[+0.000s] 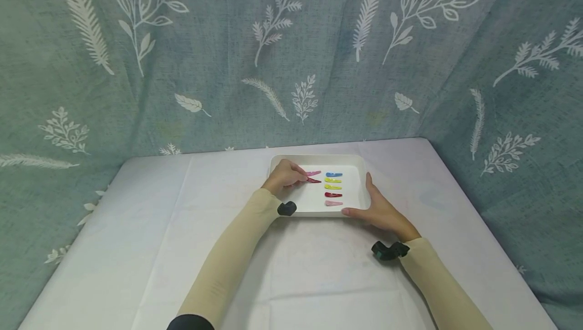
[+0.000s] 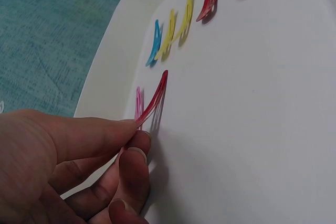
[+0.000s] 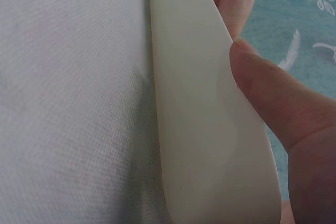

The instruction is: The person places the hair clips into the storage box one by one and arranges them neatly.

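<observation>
A red snap hair clip is pinched by its narrow end between the thumb and fingers of my left hand, over the left part of a white tray. Just behind it lies a pink hair clip, partly covered by the held clip in the left wrist view. My right hand spans the tray's near right corner, its thumb on the front rim and its straight fingers along the right side. In the right wrist view most of those fingers are hidden.
Down the tray's middle runs a column of hair clips: a blue clip, two yellow clips, another red clip and a light pink clip. The tray stands on a white cloth-covered table, before a leaf-patterned curtain.
</observation>
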Tool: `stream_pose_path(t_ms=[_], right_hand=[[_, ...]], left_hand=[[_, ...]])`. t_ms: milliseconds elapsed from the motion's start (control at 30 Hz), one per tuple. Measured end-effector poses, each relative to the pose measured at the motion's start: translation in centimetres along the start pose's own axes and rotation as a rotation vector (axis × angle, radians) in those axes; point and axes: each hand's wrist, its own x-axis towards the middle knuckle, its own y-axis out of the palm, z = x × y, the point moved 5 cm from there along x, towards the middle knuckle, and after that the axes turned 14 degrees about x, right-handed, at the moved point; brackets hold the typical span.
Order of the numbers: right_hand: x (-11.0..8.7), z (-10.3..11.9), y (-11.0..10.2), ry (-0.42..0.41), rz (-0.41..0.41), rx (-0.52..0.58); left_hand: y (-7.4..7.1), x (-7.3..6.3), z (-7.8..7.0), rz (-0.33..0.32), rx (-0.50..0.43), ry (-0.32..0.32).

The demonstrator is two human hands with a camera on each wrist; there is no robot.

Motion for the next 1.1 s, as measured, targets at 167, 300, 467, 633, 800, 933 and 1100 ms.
stream_pose_path(t_ms=[167, 300, 467, 633, 800, 933, 1100], right_hand=[[0.0, -0.1, 0.0, -0.009, 0.001, 0.001], [0.1, -0.2, 0.0, -0.009, 0.002, 0.005], [0.2, -0.3, 0.1, -0.005, 0.008, 0.001], [0.2, -0.2, 0.1, -0.011, 0.013, -0.002], [0.1, -0.3, 0.0, -0.01, 0.008, -0.002], [0.1, -0.2, -0.1, -0.012, 0.002, -0.001], [0.1, -0.1, -0.2, -0.003, 0.004, -0.003]], left_hand=[[-0.1, 0.0, 0.0, 0.0, 0.007, 0.0], [-0.1, 0.0, 0.1, 0.001, 0.006, 0.001], [-0.1, 0.0, 0.2, -0.002, -0.001, 0.003], [-0.3, -0.1, 0.3, -0.006, -0.005, 0.014], [-1.3, -0.7, -0.1, -0.01, 0.009, 0.059], [-2.5, -1.4, -0.4, -0.018, 0.026, 0.107], [-4.1, -2.4, -0.2, -0.025, 0.005, 0.132]])
